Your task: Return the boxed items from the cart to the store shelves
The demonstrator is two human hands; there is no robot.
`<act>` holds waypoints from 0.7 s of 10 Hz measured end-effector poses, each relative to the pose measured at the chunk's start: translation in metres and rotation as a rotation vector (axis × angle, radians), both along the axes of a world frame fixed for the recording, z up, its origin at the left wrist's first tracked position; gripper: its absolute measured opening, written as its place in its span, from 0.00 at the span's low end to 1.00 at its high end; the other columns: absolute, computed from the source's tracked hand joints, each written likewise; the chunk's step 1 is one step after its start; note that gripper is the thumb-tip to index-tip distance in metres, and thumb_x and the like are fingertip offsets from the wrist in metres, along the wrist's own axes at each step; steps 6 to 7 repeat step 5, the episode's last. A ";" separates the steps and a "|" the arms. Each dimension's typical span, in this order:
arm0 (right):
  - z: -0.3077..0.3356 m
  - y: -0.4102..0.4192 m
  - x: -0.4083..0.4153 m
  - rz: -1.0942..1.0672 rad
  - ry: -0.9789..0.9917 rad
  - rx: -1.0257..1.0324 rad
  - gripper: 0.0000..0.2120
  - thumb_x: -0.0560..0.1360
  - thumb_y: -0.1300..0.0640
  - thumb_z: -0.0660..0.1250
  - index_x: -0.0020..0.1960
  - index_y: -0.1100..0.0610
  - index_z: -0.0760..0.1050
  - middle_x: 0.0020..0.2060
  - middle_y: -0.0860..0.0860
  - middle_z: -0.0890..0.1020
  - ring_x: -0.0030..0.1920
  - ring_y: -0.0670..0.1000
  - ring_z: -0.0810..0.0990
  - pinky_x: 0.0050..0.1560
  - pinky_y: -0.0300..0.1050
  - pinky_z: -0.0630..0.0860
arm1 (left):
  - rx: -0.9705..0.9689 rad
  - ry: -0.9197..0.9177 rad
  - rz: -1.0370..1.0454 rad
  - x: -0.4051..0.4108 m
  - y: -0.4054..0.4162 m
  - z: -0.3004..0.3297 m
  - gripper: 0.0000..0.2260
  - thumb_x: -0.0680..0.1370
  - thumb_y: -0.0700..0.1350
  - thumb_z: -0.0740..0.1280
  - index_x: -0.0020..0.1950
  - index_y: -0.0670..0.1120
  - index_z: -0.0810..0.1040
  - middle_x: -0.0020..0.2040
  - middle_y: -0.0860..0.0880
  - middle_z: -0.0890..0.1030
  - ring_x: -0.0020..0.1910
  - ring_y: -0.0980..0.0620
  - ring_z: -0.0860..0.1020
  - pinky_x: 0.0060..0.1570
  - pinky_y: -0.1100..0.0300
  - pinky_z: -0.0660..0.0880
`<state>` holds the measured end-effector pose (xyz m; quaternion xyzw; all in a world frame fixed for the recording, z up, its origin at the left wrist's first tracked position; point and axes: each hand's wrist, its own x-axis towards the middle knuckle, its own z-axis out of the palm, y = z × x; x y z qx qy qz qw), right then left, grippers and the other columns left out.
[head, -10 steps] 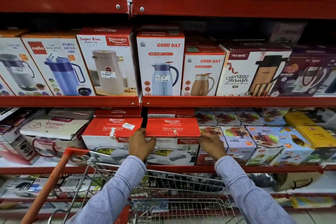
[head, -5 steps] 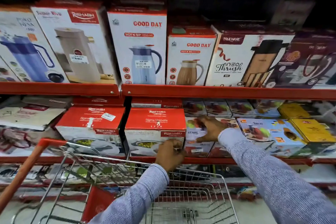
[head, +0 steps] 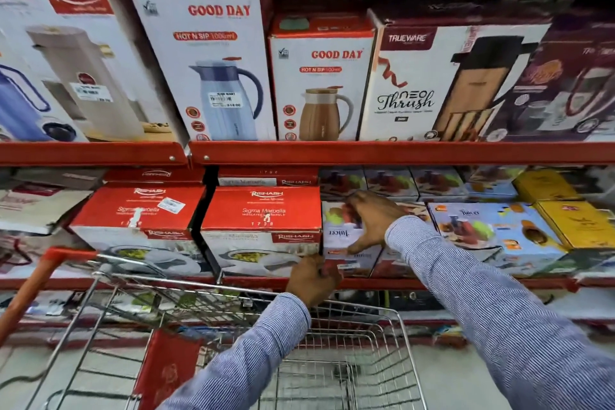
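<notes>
A white juicer box [head: 342,236] stands on the lower red shelf [head: 449,284], pressed against the right side of a red Rishabh Sigma Marbella box [head: 263,210]. My right hand [head: 372,220] is spread over the juicer box's top, thumb down on its front face. My left hand [head: 312,280] curls around the juicer box's lower left corner, right at the seam with the red box. Below my arms is the wire cart [head: 359,309]; I see no box in the part of its basket that shows.
A second red Rishabh box [head: 139,213] stands left of the first. More juicer boxes [head: 492,230] and yellow boxes [head: 579,223] fill the shelf to the right. Tall flask boxes [head: 213,53] line the shelf above. The cart's orange handle [head: 33,286] is at the lower left.
Both hands have left the red Rishabh box and shifted right: the right hand onto the juicer box, the left to its lower corner. My view has moved closer and rightward.
</notes>
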<state>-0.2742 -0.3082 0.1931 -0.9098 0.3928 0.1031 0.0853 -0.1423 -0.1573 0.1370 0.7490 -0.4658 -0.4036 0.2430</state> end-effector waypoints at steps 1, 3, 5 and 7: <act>0.001 0.000 0.001 0.005 0.008 -0.001 0.47 0.49 0.28 0.71 0.60 0.55 0.68 0.57 0.53 0.76 0.55 0.55 0.76 0.55 0.48 0.76 | -0.007 -0.020 0.029 -0.001 0.000 -0.001 0.13 0.71 0.50 0.67 0.47 0.42 0.81 0.46 0.42 0.86 0.45 0.45 0.84 0.46 0.51 0.82; 0.004 0.007 0.000 0.000 0.014 -0.027 0.47 0.51 0.29 0.71 0.61 0.55 0.69 0.60 0.55 0.76 0.58 0.56 0.76 0.58 0.48 0.74 | -0.038 -0.041 0.018 -0.001 0.005 0.001 0.11 0.71 0.51 0.68 0.44 0.43 0.80 0.47 0.42 0.86 0.47 0.44 0.84 0.47 0.50 0.82; 0.013 0.021 -0.019 -0.057 -0.179 -0.084 0.44 0.59 0.30 0.69 0.69 0.49 0.67 0.68 0.49 0.72 0.67 0.54 0.71 0.66 0.48 0.70 | -0.205 -0.156 0.044 0.006 0.011 0.053 0.10 0.71 0.49 0.69 0.48 0.47 0.84 0.43 0.50 0.87 0.44 0.52 0.84 0.49 0.59 0.81; 0.013 0.021 -0.019 -0.057 -0.179 -0.084 0.44 0.59 0.30 0.69 0.69 0.49 0.67 0.68 0.49 0.72 0.67 0.54 0.71 0.66 0.48 0.70 | -0.205 -0.156 0.044 0.006 0.011 0.053 0.10 0.71 0.49 0.69 0.48 0.47 0.84 0.43 0.50 0.87 0.44 0.52 0.84 0.49 0.59 0.81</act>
